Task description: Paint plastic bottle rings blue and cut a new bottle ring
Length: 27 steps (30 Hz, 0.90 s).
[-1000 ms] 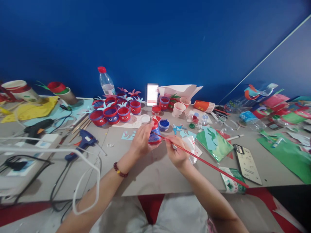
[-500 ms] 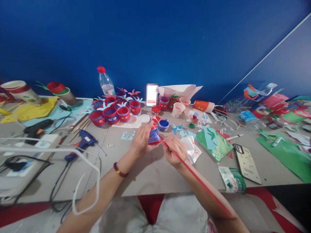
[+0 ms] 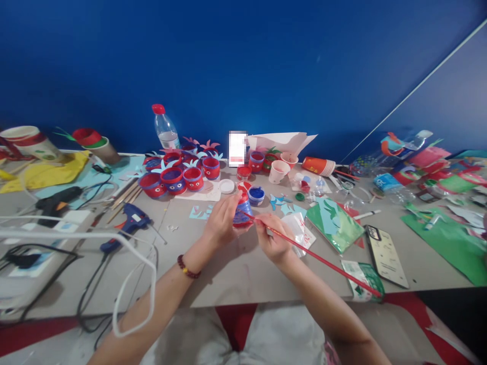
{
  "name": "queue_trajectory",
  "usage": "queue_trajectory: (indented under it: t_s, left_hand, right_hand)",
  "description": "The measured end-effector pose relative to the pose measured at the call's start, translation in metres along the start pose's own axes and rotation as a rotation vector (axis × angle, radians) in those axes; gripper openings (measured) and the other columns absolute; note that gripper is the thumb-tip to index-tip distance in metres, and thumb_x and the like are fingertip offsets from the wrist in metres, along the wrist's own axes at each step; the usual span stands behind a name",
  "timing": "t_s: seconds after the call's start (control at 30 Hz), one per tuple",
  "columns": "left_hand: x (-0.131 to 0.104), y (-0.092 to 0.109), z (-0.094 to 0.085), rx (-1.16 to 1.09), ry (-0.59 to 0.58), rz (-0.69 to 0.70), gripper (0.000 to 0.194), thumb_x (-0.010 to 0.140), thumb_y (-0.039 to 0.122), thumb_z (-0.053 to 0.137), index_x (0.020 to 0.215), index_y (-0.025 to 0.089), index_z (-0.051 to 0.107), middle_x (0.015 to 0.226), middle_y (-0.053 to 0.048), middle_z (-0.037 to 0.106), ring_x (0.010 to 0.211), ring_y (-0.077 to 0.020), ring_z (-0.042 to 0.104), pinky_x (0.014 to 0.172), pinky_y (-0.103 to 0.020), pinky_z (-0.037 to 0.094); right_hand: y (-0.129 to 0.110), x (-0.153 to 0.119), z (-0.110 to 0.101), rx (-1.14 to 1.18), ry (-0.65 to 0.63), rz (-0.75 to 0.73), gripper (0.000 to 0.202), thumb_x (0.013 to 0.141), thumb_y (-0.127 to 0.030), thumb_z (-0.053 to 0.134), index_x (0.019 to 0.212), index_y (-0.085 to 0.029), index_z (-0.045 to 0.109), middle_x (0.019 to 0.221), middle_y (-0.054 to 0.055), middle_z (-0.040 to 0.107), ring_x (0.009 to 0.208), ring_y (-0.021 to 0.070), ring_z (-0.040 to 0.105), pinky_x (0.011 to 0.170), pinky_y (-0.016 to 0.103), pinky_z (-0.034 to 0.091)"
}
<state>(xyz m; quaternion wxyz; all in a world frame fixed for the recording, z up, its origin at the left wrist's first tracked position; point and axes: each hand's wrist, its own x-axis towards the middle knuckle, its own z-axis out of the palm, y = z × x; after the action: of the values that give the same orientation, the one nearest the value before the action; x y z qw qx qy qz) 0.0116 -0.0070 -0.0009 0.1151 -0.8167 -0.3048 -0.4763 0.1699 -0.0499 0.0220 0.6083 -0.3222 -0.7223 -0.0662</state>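
Note:
My left hand (image 3: 223,219) is wrapped around a paper cup (image 3: 242,215) painted blue and red, tilted above the table; its far side is hidden by the fingers. In my right hand (image 3: 273,234) a long red paintbrush (image 3: 323,260) is pinched near its tip, which meets the cup's side. The brush's handle slants down to the right, past my forearm. Just beyond the cup stand an open jar of blue paint (image 3: 256,195) and a jar of red paint (image 3: 244,173). A round white lid (image 3: 227,186) lies to their left.
Several painted cups with eyes (image 3: 174,180) stand at the back left, near a plastic bottle (image 3: 166,128). Glue guns (image 3: 131,221) and cables lie left. Rightward are white cups (image 3: 279,171), a green packet (image 3: 337,225), a phone (image 3: 387,257) and a green sheet (image 3: 449,243).
The brush has swung so its handle end points farther right and higher, off my right forearm. My right hand has turned slightly. My left hand still holds the cup in nearly the same place.

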Motion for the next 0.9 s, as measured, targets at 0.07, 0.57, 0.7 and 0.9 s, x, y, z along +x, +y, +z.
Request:
queue_trajectory:
  t_s: [0.07,0.57,0.7,0.9]
  left_hand:
    - [0.001,0.000,-0.001,-0.001,0.011,0.007,0.092,0.080,0.033,0.071,0.150,0.014,0.014,0.116,-0.020,0.064,0.108,-0.0300,0.063,0.089,-0.045,0.054]
    - [0.004,-0.003,-0.005,0.029,0.047,-0.015,0.097,0.075,0.036,0.076,0.150,0.011,0.019,0.118,-0.021,0.063,0.105,-0.0312,0.063,0.088,-0.044,0.054]
    - [0.003,-0.003,-0.004,0.011,0.007,-0.040,0.091,0.080,0.042,0.069,0.149,0.010,0.019,0.117,-0.021,0.063,0.106,-0.0323,0.063,0.088,-0.045,0.053]
    - [0.000,0.001,0.000,-0.018,-0.006,-0.079,0.084,0.085,0.043,0.062,0.149,0.011,0.019,0.115,-0.021,0.064,0.107,-0.0316,0.062,0.088,-0.044,0.052]
  right_hand:
    - [0.001,-0.001,-0.001,-0.037,0.016,0.020,0.015,0.091,-0.014,0.054,0.099,-0.022,0.063,0.075,0.003,0.073,0.066,0.0170,0.070,0.060,0.028,0.057]
    - [0.017,-0.011,-0.008,-0.138,-0.049,0.041,0.011,0.089,-0.012,0.055,0.092,-0.021,0.060,0.076,0.005,0.071,0.068,0.0173,0.068,0.061,0.029,0.058]
    - [0.005,-0.016,0.001,-0.003,-0.100,-0.087,0.017,0.088,-0.010,0.056,0.100,-0.020,0.059,0.080,0.006,0.071,0.074,0.0180,0.069,0.066,0.031,0.060]
    - [-0.009,-0.002,0.004,0.068,-0.109,-0.030,0.014,0.091,-0.012,0.050,0.096,-0.022,0.060,0.071,0.002,0.071,0.064,0.0152,0.069,0.062,0.026,0.058]
